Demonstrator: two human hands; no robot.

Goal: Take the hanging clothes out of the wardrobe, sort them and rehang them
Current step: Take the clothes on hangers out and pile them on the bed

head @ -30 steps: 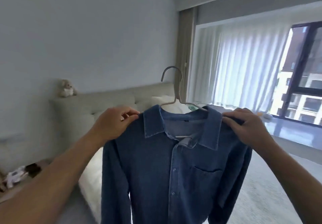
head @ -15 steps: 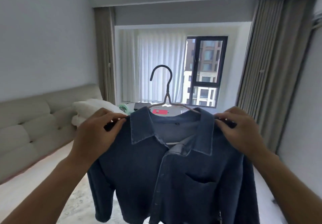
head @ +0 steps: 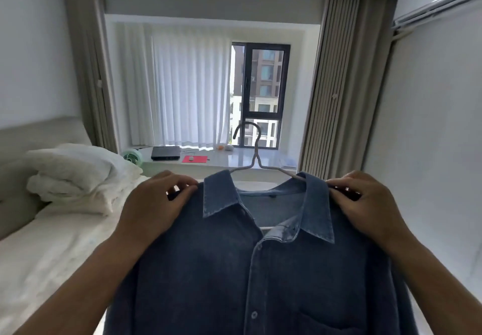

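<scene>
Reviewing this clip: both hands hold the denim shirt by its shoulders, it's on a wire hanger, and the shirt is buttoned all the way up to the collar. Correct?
Not quite. The head view shows the denim shirt open at the collar, top button undone. The rest holds: the left hand and right hand grip its shoulders, and it sits on the wire hanger.

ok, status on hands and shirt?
Left hand and right hand each pinching a shoulder of denim shirt. Shirt on wire hanger, held up. No wardrobe visible.

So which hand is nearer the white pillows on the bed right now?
Left. The left hand grips the denim shirt at its shoulder, just right of the pillows. The right hand grips the opposite shoulder, across the collar, farther away.
</scene>
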